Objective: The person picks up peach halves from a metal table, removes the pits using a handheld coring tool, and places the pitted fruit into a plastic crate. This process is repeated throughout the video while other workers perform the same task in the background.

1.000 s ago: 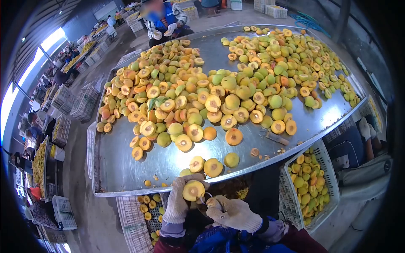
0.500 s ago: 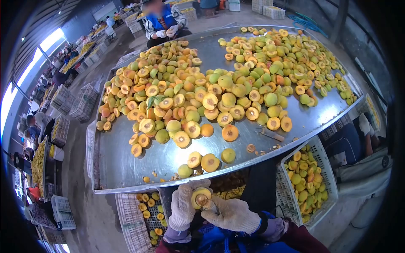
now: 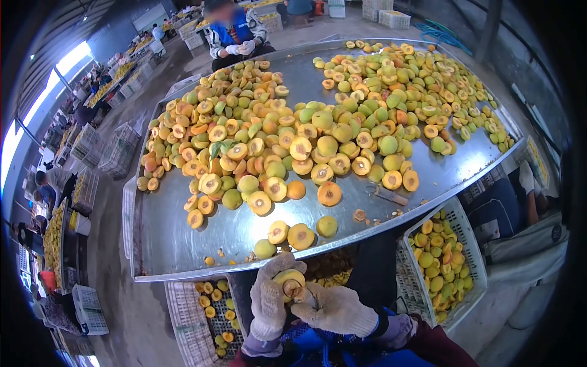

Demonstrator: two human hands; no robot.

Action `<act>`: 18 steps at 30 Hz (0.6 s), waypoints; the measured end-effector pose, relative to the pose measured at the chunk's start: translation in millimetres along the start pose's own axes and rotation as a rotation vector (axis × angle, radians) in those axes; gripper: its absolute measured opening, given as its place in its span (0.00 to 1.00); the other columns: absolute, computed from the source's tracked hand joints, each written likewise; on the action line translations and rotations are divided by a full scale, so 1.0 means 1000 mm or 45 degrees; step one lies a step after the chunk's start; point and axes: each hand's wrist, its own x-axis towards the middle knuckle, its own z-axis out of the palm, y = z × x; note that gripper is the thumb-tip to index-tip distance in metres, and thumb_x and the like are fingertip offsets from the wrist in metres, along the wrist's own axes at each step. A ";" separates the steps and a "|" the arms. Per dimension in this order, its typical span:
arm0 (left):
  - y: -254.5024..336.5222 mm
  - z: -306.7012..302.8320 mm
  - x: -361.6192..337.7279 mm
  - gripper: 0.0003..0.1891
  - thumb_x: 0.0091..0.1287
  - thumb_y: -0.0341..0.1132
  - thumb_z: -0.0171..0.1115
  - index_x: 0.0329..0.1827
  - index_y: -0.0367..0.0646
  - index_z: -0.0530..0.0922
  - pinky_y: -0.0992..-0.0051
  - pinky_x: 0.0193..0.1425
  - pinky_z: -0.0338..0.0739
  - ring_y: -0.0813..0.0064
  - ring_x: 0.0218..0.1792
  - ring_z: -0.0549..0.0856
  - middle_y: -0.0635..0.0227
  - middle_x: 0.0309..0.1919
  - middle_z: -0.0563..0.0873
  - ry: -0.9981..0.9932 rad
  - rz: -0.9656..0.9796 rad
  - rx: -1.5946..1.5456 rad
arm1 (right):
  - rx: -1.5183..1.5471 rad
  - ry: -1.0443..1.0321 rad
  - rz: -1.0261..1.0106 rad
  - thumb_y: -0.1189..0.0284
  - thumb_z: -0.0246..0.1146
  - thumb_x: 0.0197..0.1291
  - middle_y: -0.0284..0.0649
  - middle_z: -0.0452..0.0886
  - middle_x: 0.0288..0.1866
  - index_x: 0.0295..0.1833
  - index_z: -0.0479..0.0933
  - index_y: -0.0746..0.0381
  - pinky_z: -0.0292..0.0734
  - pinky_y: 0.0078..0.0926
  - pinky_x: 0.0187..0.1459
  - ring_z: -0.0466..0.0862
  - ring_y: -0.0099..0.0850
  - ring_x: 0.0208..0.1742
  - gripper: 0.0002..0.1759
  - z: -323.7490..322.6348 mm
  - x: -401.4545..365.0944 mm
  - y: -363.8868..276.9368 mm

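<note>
Both my hands wear pale knitted gloves and meet just below the table's near edge. My left hand point(image 3: 269, 300) is closed around a peach half point(image 3: 290, 282), yellow-fleshed with a brown centre, its cut side toward my right hand. My right hand point(image 3: 339, 311) is closed, its fingertips at the fruit's centre. A thin, dark metal tool point(image 3: 316, 298) shows between its thumb and fingers; most of it is hidden. Just beyond my hands, two peach halves point(image 3: 301, 236) and greenish peach pieces lie on the metal table point(image 3: 177, 244).
A large heap of peach halves point(image 3: 244, 147) covers much of the table. A wooden-handled tool point(image 3: 390, 195) lies near the right front edge. Crates of fruit stand below, one at left point(image 3: 183, 312) and one at right point(image 3: 477, 269). A person point(image 3: 235, 33) works across the table.
The peach half has turned in my left hand, its cut face now tilted more toward my right hand. My right hand stays close against it. The view has shifted slightly.
</note>
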 end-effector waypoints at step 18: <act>0.006 -0.002 0.000 0.40 0.73 0.65 0.45 0.66 0.30 0.67 0.70 0.55 0.80 0.66 0.49 0.84 0.49 0.50 0.83 0.063 -0.238 -0.122 | 0.503 -0.479 0.629 0.49 0.63 0.65 0.31 0.80 0.23 0.44 0.75 0.55 0.75 0.22 0.31 0.81 0.25 0.25 0.20 -0.018 0.010 -0.009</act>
